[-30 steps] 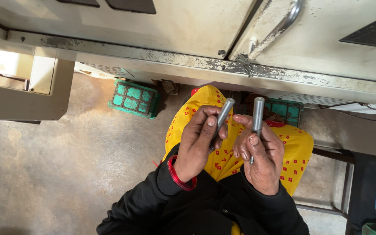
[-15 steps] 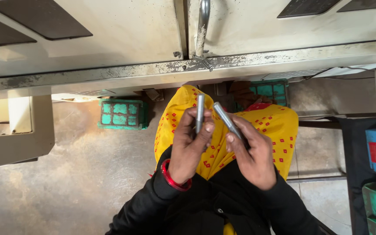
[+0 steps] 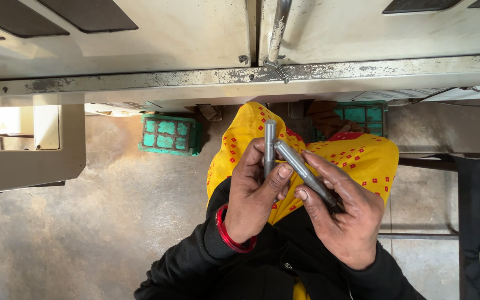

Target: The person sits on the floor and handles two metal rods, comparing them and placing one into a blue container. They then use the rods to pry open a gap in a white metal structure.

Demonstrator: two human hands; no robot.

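Holding two grey metal rods above a yellow dotted cloth (image 3: 356, 158), the left hand (image 3: 254, 194) pinches the upright rod (image 3: 270, 145) while the right hand (image 3: 343, 214) closes its grip around the slanted rod (image 3: 304, 172), tips nearly touching as if for comparison

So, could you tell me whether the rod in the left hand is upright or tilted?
Upright: the left hand holds its rod vertical in the frame.
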